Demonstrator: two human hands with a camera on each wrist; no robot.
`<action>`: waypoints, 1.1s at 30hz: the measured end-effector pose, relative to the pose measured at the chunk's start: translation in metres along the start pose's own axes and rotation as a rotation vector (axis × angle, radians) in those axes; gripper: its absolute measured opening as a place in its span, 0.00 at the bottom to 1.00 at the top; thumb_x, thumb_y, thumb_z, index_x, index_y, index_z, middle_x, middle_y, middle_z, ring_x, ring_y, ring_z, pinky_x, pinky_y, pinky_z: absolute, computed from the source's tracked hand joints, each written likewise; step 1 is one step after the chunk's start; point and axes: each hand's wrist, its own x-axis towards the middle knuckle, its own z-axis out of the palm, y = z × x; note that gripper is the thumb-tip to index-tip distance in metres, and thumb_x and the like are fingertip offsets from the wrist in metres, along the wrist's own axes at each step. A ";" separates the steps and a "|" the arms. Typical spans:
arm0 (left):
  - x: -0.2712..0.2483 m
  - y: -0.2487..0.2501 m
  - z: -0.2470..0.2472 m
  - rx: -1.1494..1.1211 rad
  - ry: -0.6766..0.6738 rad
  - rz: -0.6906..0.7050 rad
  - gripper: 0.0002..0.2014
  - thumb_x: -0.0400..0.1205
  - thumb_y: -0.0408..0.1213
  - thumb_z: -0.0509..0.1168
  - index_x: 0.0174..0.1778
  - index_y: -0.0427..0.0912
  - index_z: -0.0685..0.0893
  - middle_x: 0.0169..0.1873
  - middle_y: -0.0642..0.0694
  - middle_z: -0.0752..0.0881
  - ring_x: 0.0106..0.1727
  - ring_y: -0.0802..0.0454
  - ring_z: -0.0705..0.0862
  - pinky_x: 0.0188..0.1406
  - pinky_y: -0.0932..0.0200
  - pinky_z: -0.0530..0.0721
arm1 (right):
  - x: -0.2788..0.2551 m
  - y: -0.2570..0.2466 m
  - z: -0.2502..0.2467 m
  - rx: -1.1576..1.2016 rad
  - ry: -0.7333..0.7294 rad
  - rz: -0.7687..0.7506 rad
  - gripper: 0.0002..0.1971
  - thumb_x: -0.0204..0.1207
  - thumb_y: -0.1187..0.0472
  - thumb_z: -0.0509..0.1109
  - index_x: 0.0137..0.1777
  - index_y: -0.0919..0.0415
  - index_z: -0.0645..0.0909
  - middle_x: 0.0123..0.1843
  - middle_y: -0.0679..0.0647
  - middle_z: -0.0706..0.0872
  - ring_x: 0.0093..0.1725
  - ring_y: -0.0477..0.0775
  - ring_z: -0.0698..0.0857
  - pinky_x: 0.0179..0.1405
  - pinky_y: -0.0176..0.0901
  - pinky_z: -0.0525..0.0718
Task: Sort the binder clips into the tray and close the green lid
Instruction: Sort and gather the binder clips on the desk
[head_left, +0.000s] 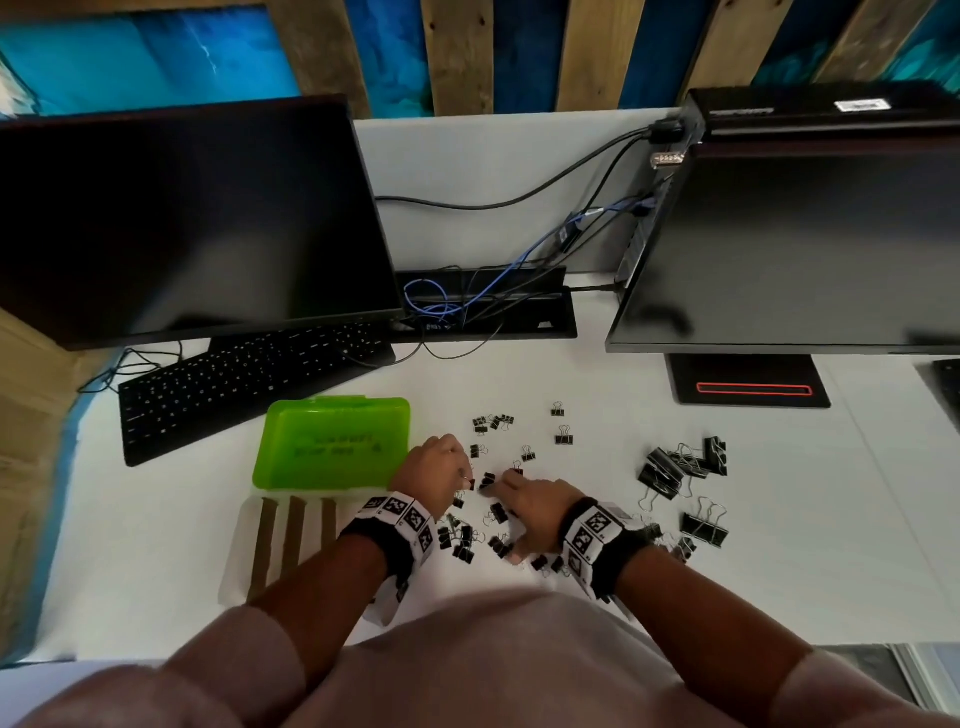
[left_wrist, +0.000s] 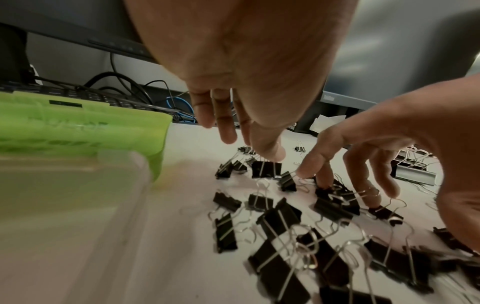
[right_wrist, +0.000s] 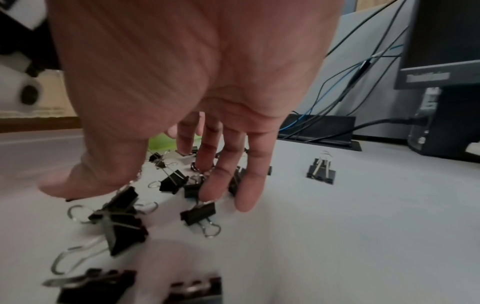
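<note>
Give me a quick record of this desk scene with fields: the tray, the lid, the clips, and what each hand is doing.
tray: clear, ribbed tray at near left, no clips visible inside
lid: green lid open, lying flat beyond the tray
small clips: small binder clips scattered on the desk around both hands
large clips: large binder clips piled at right
left hand: left hand reaching down over the small clips, grip unclear
right hand: right hand spread, fingertips on small clips

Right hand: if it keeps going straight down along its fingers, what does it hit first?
Most likely a small binder clip lying right under the right hand's fingertips, then the white desk. Contact isn't clear.
</note>
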 end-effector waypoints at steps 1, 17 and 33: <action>0.001 0.001 0.000 -0.021 -0.008 -0.010 0.03 0.77 0.34 0.69 0.41 0.47 0.86 0.51 0.52 0.81 0.52 0.52 0.80 0.52 0.57 0.79 | 0.002 -0.004 0.001 -0.029 0.002 -0.010 0.47 0.61 0.47 0.80 0.77 0.48 0.58 0.73 0.48 0.69 0.62 0.59 0.81 0.52 0.56 0.81; -0.008 0.004 0.006 -0.079 -0.266 -0.047 0.15 0.75 0.26 0.67 0.56 0.46 0.82 0.55 0.45 0.81 0.52 0.47 0.83 0.53 0.56 0.81 | -0.004 0.013 0.007 -0.032 0.136 -0.010 0.16 0.75 0.70 0.62 0.61 0.56 0.74 0.60 0.56 0.82 0.53 0.63 0.84 0.50 0.52 0.84; -0.002 0.012 0.006 0.093 -0.311 0.190 0.12 0.73 0.27 0.67 0.51 0.43 0.84 0.52 0.46 0.80 0.55 0.47 0.82 0.54 0.54 0.80 | -0.001 -0.017 -0.009 -0.101 0.013 -0.195 0.10 0.77 0.68 0.63 0.56 0.64 0.80 0.61 0.62 0.79 0.52 0.65 0.84 0.49 0.50 0.80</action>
